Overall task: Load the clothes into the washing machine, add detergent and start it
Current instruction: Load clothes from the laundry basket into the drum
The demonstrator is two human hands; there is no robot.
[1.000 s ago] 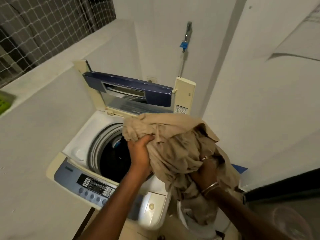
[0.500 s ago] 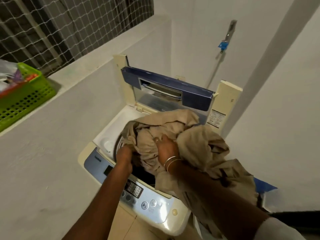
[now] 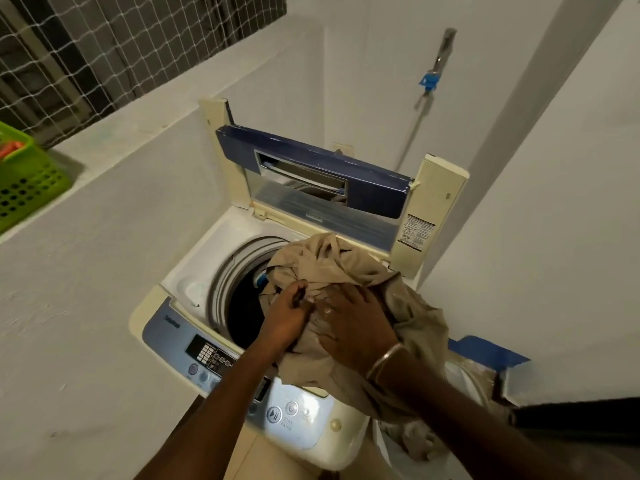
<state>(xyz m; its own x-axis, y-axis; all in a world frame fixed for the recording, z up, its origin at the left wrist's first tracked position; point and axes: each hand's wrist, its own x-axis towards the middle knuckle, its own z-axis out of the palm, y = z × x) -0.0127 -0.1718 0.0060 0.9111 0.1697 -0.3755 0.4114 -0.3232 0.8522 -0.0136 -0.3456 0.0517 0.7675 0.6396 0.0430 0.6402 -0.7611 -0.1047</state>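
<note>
A white top-loading washing machine (image 3: 183, 271) stands in a corner with its blue lid (image 3: 311, 174) folded upright. A bundle of beige cloth (image 3: 346, 261) lies over the right half of the dark drum opening (image 3: 242, 306) and spills over the machine's right side. My left hand (image 3: 287, 317) pinches the cloth at the drum's rim. My right hand (image 3: 356, 327), with bangles at the wrist, presses flat on the bundle and grips it. The blue control panel (image 3: 173, 337) with its buttons runs along the front edge.
A green plastic basket (image 3: 27, 181) sits on the ledge at the left, below a netted window (image 3: 104, 46). A tap with a blue fitting (image 3: 431, 81) and hose hangs on the back wall. White walls close in on the left and right.
The cloth bundle has shifted from the left of the drum opening toward its right half. Both hands have come closer together on top of it, and the view has moved nearer.
</note>
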